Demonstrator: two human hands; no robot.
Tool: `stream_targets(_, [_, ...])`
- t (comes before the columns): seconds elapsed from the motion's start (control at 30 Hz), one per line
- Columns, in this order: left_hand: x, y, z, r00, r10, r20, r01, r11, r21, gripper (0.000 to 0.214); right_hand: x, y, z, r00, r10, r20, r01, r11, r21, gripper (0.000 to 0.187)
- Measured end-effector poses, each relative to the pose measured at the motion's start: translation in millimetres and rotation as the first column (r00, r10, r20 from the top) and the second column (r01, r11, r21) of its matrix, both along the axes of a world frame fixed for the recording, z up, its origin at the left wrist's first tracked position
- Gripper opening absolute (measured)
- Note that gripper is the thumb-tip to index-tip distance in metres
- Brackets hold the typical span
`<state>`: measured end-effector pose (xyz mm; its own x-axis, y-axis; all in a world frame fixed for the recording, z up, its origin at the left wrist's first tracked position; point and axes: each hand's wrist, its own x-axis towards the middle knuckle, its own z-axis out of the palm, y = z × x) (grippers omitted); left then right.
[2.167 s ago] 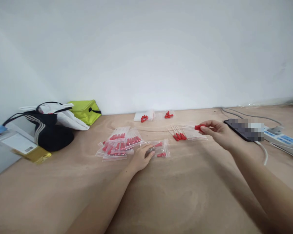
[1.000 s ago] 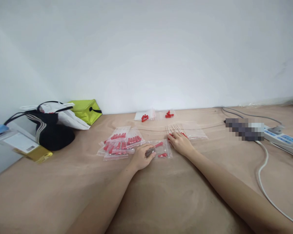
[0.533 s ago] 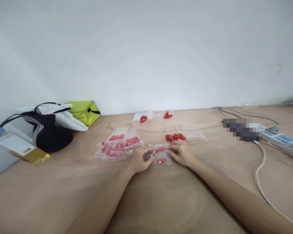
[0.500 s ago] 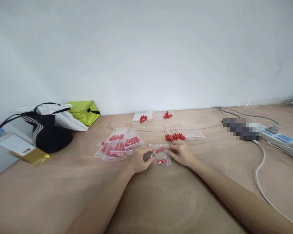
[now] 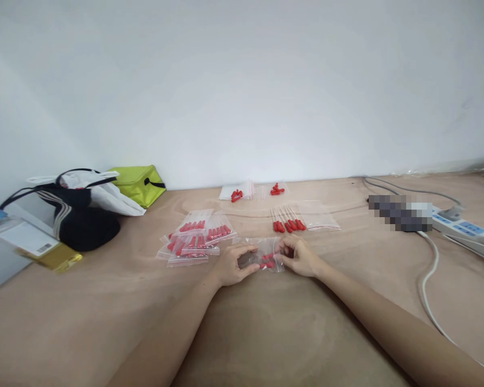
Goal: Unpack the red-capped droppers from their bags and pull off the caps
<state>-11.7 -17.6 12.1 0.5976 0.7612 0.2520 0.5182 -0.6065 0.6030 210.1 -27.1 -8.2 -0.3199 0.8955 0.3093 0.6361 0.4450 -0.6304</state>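
Clear bag (image 5: pixel 266 257): thin glossy zip film, limp, lying on the table between both hands.
Left hand (image 5: pixel 234 264): fingers curled, pinching the bag's left edge.
Right hand (image 5: pixel 301 257): fingers curled, pinching the right edge; a grip at each end seems meant to keep the floppy film taut.
Red pieces (image 5: pixel 268 262): small hard caps, bunched inside.
Table (image 5: pixel 266 333): matte plywood.
Filled bags (image 5: pixel 196 239): overlapping pile to the left, apart from loose sticks (image 5: pixel 288 223) behind.
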Motion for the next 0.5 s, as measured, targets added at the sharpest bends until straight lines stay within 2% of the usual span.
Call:
stream_targets(0.13, [-1, 1, -1.6, 1.000, 0.001, 0.007, -0.001, 1.000, -0.008, 0.036, 4, -7, 0.9, 0.992, 0.094, -0.079, -0.098, 0.994, -0.039, 0.010])
stream_targets(0.27, [0, 1, 0.0, 1.000, -0.009, -0.003, 0.009, 1.000, 0.008, 0.036, 1, -8, 1.3, 0.979, 0.158, -0.132, -0.173, 0.978, -0.116, 0.018])
stream_targets(0.4, [0, 0, 1.4, 1.000, 0.000, -0.006, 0.000, 1.000, 0.013, 0.037, -5, -7, 7.7, 0.965, 0.257, -0.052, -0.259, 0.965, -0.033, 0.017])
stream_targets(0.5, [1, 1, 0.8, 1.000, 0.010, -0.011, -0.010, 1.000, 0.012, 0.036, -8, -9, 12.5, 0.961, 0.277, 0.020, -0.277, 0.961, 0.022, 0.014])
